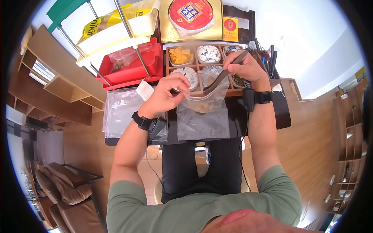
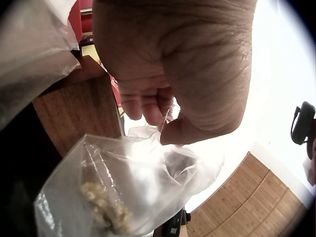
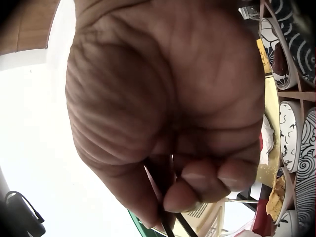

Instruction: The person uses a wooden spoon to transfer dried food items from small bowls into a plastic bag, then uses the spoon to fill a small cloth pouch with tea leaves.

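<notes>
The left hand [image 1: 168,91], grip nearly closed, pinches a clear plastic bag [image 2: 143,168] by its rim above the table [image 1: 237,114]; the right hand [image 1: 251,70] holds dark tongs [image 1: 222,77] at the mouth, fingers curled; a slipping pinch or snagging tongs could tip the bag, spilling yellowish pieces [image 2: 102,198].

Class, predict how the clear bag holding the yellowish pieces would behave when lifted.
The clear bag would probably sag and fold, since its thin-looking plastic is creased. It is likely light: only a small cluster of yellowish pieces shows inside. They may shift, with room around them.
</notes>
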